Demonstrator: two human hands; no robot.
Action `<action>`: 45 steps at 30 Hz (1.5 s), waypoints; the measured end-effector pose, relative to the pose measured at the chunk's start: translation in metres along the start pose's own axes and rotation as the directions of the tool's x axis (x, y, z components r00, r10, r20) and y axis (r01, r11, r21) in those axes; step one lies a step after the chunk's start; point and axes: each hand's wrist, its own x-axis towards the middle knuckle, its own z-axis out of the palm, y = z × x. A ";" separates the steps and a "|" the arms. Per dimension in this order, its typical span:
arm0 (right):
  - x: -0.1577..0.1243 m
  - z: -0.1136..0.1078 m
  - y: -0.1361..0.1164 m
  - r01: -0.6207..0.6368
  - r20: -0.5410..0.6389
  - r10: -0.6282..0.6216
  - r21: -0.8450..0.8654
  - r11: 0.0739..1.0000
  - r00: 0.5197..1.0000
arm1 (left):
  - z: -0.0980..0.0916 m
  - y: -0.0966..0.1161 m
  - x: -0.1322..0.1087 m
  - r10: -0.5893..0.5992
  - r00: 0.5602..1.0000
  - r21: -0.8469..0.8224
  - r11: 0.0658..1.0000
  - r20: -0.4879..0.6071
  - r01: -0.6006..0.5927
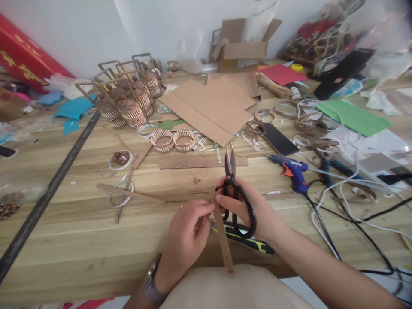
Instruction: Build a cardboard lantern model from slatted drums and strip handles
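Observation:
Black-handled scissors are in my right hand, with the blades pointing up and away from me. The thumb and fingers of that hand also pinch the upper part of a narrow brown cardboard strip, which hangs down toward my lap. My left hand is closed, its fingertips pressed at the strip's upper left edge; the exact grip is partly hidden. Beneath the strip and scissors lies a black and yellow-green utility knife. Another thin strip crosses a white tape roll on the left.
Flat cardboard sheets lie behind my hands. Slatted round baskets with tall handles stand at back left, two slatted rings before them. At right are a blue glue gun, a dark phone and tangled cables.

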 end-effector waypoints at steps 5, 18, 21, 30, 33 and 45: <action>0.002 -0.001 -0.005 0.104 -0.006 -0.107 -0.184 0.977 0.994 | 0.007 0.007 0.007 -0.459 0.855 -0.430 0.739 0.242 0.519; -0.041 -0.027 0.007 0.355 0.293 -0.206 -0.833 0.425 0.934 | 0.008 0.001 0.011 -0.497 0.830 -0.618 0.577 0.253 0.534; -0.044 -0.024 0.011 0.354 0.298 -0.209 -0.876 0.329 0.932 | 0.009 -0.003 0.010 -0.492 0.829 -0.620 0.571 0.266 0.538; -0.046 -0.021 0.019 0.372 0.316 -0.252 -0.902 0.221 0.915 | 0.009 -0.005 0.006 -0.452 0.853 -0.623 0.597 0.259 0.505; -0.047 -0.021 0.022 0.370 0.312 -0.243 -0.896 0.247 0.919 | 0.010 -0.006 0.005 -0.449 0.854 -0.619 0.599 0.265 0.507; -0.048 -0.022 0.025 0.362 0.317 -0.195 -0.890 0.278 0.928 | 0.007 -0.002 0.002 -0.442 0.857 -0.599 0.622 0.265 0.505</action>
